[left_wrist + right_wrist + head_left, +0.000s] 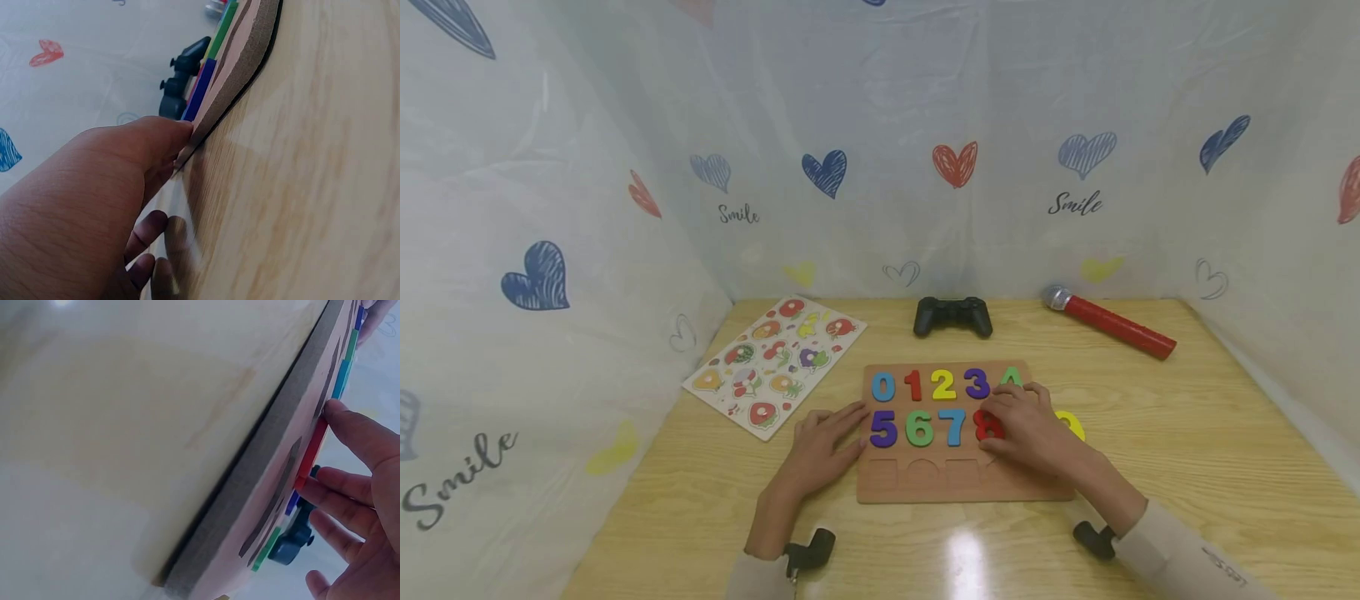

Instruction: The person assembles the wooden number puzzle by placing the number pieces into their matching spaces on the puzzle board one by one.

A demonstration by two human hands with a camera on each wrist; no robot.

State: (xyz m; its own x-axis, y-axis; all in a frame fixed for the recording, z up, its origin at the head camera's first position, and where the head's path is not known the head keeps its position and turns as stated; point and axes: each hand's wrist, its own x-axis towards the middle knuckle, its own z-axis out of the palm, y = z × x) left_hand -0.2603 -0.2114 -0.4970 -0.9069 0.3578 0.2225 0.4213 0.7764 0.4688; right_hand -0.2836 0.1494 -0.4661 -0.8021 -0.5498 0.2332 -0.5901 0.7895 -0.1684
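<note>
A wooden number puzzle board [917,492] lies in the middle of the table. My left hand [823,450] touches its left edge with thumb and fingertips, the fingers fairly straight. Over the right part of the board, my right hand [1033,429] pinches a red number 8 piece [314,450] between thumb and fingers. The purple 5 [883,429], green 6 [919,429] and light blue 7 [952,427] stand in the row left of it. Partly hidden behind the right hand are the green 4 [1011,374] and the yellow 9 [1070,423] near the board's right edge.
The top row also holds a blue 0 [883,387], red 1 [913,385], yellow 2 [943,384] and purple 3 [977,383]. A fruit puzzle board [805,379] lies back left, a black game controller [952,316] behind, and a red microphone [1116,323] back right.
</note>
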